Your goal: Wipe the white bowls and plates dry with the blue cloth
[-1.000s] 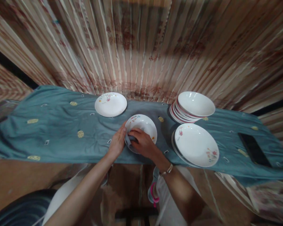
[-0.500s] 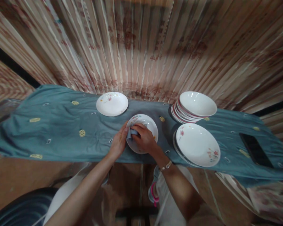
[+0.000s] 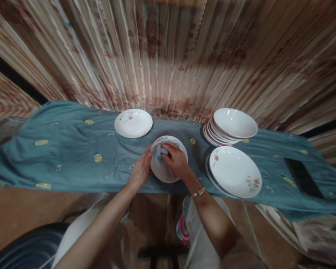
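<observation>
A white plate with a floral rim (image 3: 164, 173) is in front of me at the middle of the table. My left hand (image 3: 142, 167) grips its left edge, thumb over the rim. Bunched in my right hand (image 3: 176, 158) is a light blue cloth (image 3: 159, 152), pressed against the plate's inner surface left of its centre. My right fingers curl round the cloth and hide part of it. Behind and to the left, another white floral plate (image 3: 133, 123) lies flat on the cloth-covered table.
At the right stand a stack of white bowls (image 3: 235, 123) with red-rimmed pieces and a pile of floral plates (image 3: 235, 172). A black phone (image 3: 304, 177) lies farther right on the green tablecloth (image 3: 72, 160). A pleated curtain (image 3: 162, 67) hangs behind.
My right hand has moved the blue cloth from the plate's left rim inward, a little up and to the right. My left hand stays at the left edge.
</observation>
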### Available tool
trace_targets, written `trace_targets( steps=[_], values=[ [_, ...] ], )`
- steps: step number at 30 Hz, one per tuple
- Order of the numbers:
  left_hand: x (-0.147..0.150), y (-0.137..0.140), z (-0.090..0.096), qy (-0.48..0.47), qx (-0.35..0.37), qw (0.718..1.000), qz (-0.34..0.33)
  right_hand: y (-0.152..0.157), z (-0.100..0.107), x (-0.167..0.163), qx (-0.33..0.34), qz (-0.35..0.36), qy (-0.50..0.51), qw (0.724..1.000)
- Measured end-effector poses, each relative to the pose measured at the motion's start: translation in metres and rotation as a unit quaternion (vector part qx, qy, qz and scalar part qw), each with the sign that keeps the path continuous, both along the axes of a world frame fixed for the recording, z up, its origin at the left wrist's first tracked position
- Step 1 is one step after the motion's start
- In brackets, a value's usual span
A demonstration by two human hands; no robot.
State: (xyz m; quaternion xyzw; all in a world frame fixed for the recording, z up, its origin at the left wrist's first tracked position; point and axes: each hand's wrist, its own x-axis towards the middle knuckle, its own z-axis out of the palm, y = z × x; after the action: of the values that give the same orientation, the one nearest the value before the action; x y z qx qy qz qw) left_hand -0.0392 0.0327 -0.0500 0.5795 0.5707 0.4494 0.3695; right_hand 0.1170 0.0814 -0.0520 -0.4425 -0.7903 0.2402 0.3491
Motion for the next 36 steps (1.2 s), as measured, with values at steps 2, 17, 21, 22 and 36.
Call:
trace_targets(
  steps=[2, 17, 21, 22, 36],
  values=[
    [0.0, 0.0, 0.001, 0.001, 0.001, 1.0, 0.001, 0.002, -0.001, 0.002, 0.001, -0.006, -0.005, 1.0],
    [0.0, 0.0, 0.0, -0.013, -0.001, 1.0, 0.007, 0.008, -0.009, 0.027, -0.023, -0.019, -0.067, 0.997],
    [-0.001, 0.0, -0.001, -0.006, -0.007, 1.0, 0.006, 0.008, -0.005, 0.035, -0.04, -0.012, -0.12, 0.992],
    [-0.001, 0.0, -0.001, -0.003, -0.008, 1.0, 0.007, 0.008, -0.004, 0.036, -0.044, -0.012, -0.134, 0.99],
    [0.001, 0.002, 0.003, 0.025, -0.022, 0.999, 0.017, -0.001, 0.021, 0.054, -0.157, 0.044, -0.231, 0.959]
  ],
)
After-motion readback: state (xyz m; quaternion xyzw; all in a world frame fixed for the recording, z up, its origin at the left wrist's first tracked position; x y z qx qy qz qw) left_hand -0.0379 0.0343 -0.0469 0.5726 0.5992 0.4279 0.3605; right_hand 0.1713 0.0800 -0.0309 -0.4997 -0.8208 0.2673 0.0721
